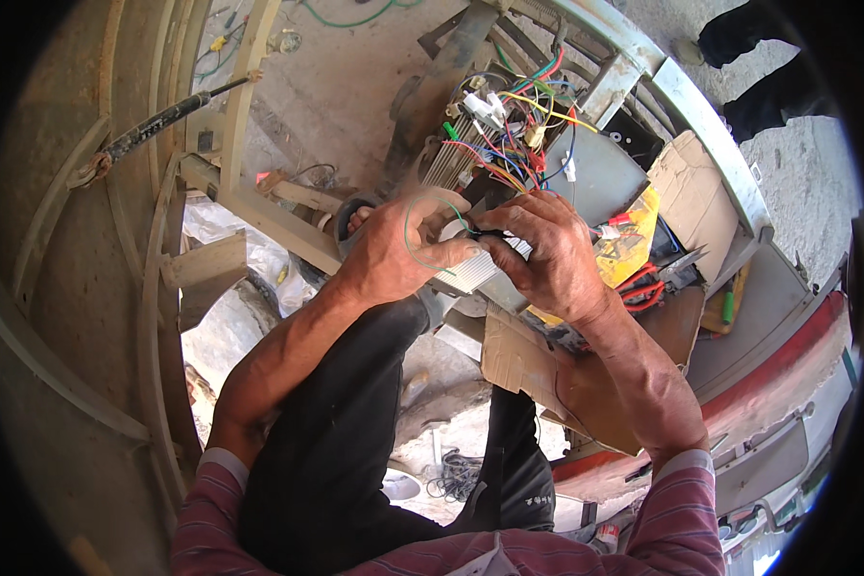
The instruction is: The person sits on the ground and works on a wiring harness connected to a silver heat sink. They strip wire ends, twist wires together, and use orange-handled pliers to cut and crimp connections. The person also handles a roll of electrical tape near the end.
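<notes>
My left hand (398, 240) pinches a thin green wire (463, 220), which curves in a loose loop over the back of the hand. Close beside it, my right hand (555, 252) has its thumb and fingers closed on a small black strip (491, 233); whether it is tape or a cable end I cannot tell. The fingertips of both hands nearly meet, and they partly hide where wire and strip come together. Under them lies a silver finned metal box (474, 273). Just beyond my right hand spreads a tangle of coloured wires (520, 158) with white connectors (488, 110).
A metal frame (706, 125) curves around the work area. Cardboard (520, 353), a yellow sheet (636, 240) and red cables (643, 291) lie to the right. At left, a black-sleeved rod (154, 127) juts across beige panels. Another person's dark-clothed legs (773, 96) stand at the far right.
</notes>
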The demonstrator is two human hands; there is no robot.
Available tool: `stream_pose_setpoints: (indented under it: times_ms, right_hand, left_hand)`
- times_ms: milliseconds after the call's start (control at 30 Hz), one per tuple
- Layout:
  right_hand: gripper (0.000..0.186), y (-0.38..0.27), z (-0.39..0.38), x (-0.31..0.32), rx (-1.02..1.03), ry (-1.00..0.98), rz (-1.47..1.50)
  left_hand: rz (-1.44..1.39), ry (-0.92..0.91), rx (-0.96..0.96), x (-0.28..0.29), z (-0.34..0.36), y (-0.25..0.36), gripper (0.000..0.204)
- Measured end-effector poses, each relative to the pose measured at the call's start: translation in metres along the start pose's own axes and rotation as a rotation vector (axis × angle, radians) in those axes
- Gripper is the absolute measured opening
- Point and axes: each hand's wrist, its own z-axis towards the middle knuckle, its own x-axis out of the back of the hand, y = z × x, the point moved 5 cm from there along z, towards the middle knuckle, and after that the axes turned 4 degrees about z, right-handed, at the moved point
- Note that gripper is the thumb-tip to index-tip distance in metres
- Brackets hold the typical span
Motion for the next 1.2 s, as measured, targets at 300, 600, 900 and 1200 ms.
stream_pose_setpoints:
  times_ms: [300, 600, 900, 1200]
  right_hand:
    - [0.017, 0.004, 0.001, -0.004, 0.002, -0.076, 0.165]
    - [0.013, 0.008, -0.003, -0.012, -0.082, -0.006, 0.281]
    - [0.013, 0.007, 0.003, -0.010, -0.106, -0.062, 0.038]
    - [0.012, 0.010, 0.001, -0.015, -0.078, -0.028, 0.103]
  left_hand:
    - [0.213, -0.023, -0.184, 0.000, 0.002, 0.002, 0.040]
    - [0.191, -0.062, -0.209, -0.011, 0.001, -0.002, 0.040]
    - [0.129, -0.021, -0.061, -0.009, -0.001, -0.005, 0.041]
    - [0.169, -0.167, -0.055, -0.013, 0.002, -0.014, 0.036]
